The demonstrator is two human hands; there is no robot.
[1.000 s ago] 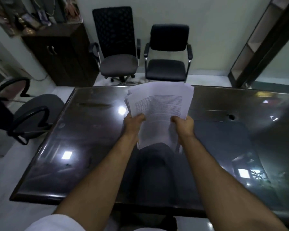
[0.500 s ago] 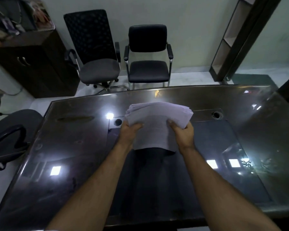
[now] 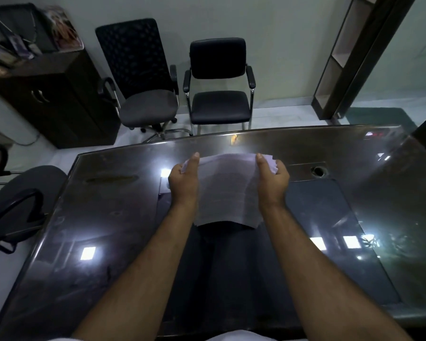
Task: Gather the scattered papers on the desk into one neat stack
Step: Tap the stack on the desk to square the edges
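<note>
Head view: left hand (image 3: pixel 183 180) and right hand (image 3: pixel 272 179) clasp side edges of paper stack (image 3: pixel 228 190) at mid bench (image 3: pixel 108 217), far corners ragged. Step: squaring stack. Next: tap edges flush, lay flat. No loose sheets visible.

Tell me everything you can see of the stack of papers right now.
The stack of papers is white printed sheets, text too faint to read. It sits between both hands over the middle of the dark glossy desk. The left hand presses its left edge, the right hand its right edge. It bows upward in the middle. Corners fan out unevenly at the far right, so it is not yet squared. Whether its underside touches the desk is unclear.
</note>
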